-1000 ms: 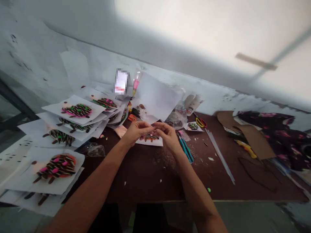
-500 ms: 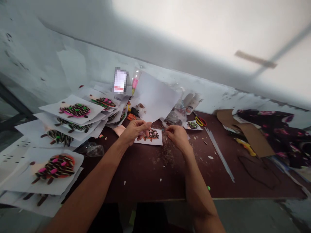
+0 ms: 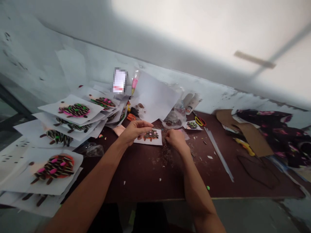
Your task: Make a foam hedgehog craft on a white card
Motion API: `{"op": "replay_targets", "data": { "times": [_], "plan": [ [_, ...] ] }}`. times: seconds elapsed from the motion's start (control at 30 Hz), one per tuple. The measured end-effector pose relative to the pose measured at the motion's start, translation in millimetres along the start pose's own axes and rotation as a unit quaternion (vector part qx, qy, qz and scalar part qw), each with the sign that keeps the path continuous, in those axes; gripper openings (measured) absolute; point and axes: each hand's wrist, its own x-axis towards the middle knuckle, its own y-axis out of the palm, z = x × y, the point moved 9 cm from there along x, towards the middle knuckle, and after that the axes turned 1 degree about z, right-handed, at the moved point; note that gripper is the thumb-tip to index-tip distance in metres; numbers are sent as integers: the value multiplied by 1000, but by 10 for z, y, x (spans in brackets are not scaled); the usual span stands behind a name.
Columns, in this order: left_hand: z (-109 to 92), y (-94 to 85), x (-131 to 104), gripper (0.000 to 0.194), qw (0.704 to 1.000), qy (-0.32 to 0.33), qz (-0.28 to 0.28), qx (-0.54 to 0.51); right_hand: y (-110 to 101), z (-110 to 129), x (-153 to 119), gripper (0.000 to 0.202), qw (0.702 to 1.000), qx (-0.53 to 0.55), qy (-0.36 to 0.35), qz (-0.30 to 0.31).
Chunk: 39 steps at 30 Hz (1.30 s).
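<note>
A white card [image 3: 157, 141] lies on the table between my hands, bearing a hedgehog picture [image 3: 152, 135] with dark striped spines, an orange edge and pale pink dots. My left hand [image 3: 136, 132] hovers over the card's left part, thumb and fingers drawn together; whatever they pinch is too small to make out. To the right of the card, my right hand [image 3: 177, 141] is closed low over the table, its fingertips curled out of sight. Beside it lies a small clear plastic bag [image 3: 186, 135] with a bit of pink.
Stacks of similar hedgehog cards [image 3: 58, 168] fill the left side. Behind stand a phone [image 3: 120, 81], a pink piping bag [image 3: 134, 82] and a white sheet [image 3: 155, 94]. To the right are scissors [image 3: 199, 121], clear strips [image 3: 220, 155], a yellow cutter [image 3: 245, 147] and cardboard [image 3: 255, 139].
My right hand has lowered slightly and its fingers have curled in more. The fingers of my left hand have straightened a little over the card. The card lies where it was.
</note>
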Motion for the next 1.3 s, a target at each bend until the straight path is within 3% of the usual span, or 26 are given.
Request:
{"op": "replay_targets", "data": {
  "times": [0.1,0.23,0.33,0.53,0.83,1.03,1.3],
  "plan": [
    [30,-13,7,21,1000,-11,-13,4,-94,77,-3,17,985,150,-64,-55],
    [27,-7,0,21,999,-13,-21,24,-223,265,-86,17,887,419,-168,-96],
    [21,30,-11,24,999,-12,-12,38,-234,398,-154,23,848,482,-196,-97],
    [70,72,-6,22,999,-20,-2,47,-168,509,-192,23,853,469,-205,-98],
    [64,122,-44,22,999,-36,11,28,-300,541,-249,12,860,416,-236,-178],
    [43,122,-67,29,998,-59,15,-6,-350,401,-242,17,831,477,-198,-206],
    [-24,51,-58,17,999,-48,-13,-10,-325,346,-211,44,863,431,-170,-200]
  ]
}}
